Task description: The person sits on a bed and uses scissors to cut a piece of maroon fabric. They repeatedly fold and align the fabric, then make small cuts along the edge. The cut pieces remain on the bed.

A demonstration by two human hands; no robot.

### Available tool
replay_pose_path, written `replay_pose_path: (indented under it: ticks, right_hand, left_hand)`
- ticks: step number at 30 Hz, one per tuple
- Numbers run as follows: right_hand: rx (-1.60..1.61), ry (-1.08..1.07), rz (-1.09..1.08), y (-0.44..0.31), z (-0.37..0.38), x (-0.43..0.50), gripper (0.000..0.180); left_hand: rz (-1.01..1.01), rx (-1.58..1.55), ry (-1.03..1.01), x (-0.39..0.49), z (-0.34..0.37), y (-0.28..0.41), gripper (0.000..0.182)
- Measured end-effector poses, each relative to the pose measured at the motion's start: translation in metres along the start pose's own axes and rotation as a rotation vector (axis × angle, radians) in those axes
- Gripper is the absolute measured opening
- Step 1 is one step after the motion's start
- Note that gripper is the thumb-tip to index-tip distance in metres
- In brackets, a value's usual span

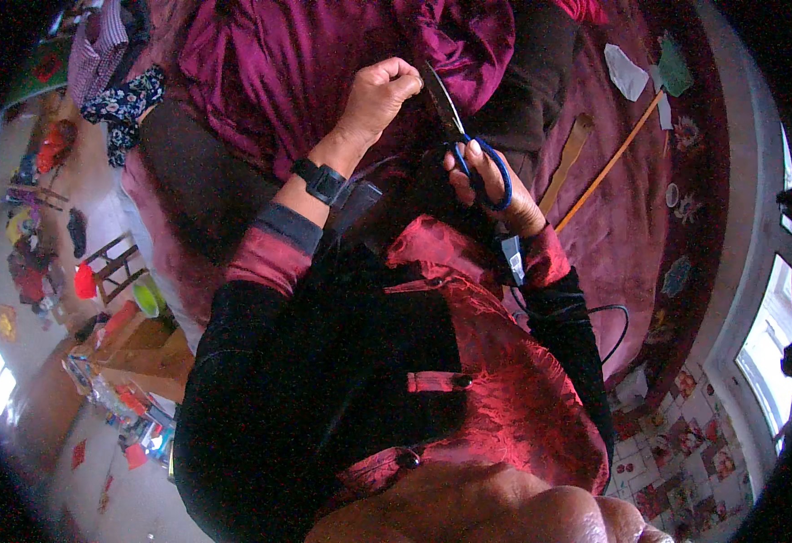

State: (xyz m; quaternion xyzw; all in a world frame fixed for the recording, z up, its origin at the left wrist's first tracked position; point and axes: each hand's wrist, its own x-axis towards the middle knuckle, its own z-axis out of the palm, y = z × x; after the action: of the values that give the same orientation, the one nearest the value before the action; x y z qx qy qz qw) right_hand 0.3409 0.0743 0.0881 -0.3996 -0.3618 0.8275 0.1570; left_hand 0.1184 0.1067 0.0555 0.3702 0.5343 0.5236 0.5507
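Note:
My left hand [383,95] is raised over shiny magenta cloth [253,75], thumb and fingers pinched together; whether something fine is between them I cannot tell. A dark watch is on that wrist. In my right hand [494,176] are scissors [451,112] with blue handles, my fingers around the handle loops. Their blades point up and away from me, slightly parted, the tips just right of my left fingertips. Dark brown cloth [199,183] lies under and beside the magenta cloth.
On the pink bedspread [613,258] to the right lie a flat wooden stick [569,156], a thin orange rod [609,163] and a white piece [625,73]. A black cable [623,332] loops by my right sleeve. Patterned clothes [121,95] lie at the upper left; a wooden chair [114,268] stands left.

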Motion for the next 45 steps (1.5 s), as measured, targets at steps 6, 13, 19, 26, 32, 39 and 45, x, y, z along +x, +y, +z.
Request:
replay_pose_path:
  ticks: [6,13,19,26,32,39,45]
  right_hand:
    - [-0.047,-0.009,-0.035,-0.002,0.002,-0.002,0.049]
    - [-0.042,-0.107,0.000,0.005,0.004,-0.002,0.056]
    - [-0.043,-0.057,0.053,0.013,0.003,-0.001,0.056]
    - [-0.041,-0.015,0.060,0.014,-0.001,0.002,0.050]
    - [-0.099,0.022,0.040,0.008,0.002,-0.001,0.050]
    - [-0.082,0.036,0.060,0.008,0.004,0.001,0.050]
    - [-0.068,0.020,0.021,0.010,0.001,-0.001,0.051]
  left_hand:
    - [-0.002,-0.002,-0.001,0.001,0.000,-0.003,0.005]
    - [0.017,-0.028,0.013,0.003,-0.008,-0.008,0.008]
    - [0.008,-0.029,0.009,0.007,-0.013,-0.012,0.010]
    - [-0.034,-0.022,0.018,0.006,-0.014,-0.010,0.010]
    - [-0.022,-0.011,0.013,0.005,-0.012,-0.009,0.008]
    - [0.004,-0.003,0.017,0.007,-0.015,-0.011,0.008]
    - [-0.016,-0.005,-0.018,0.007,-0.019,-0.012,0.007]
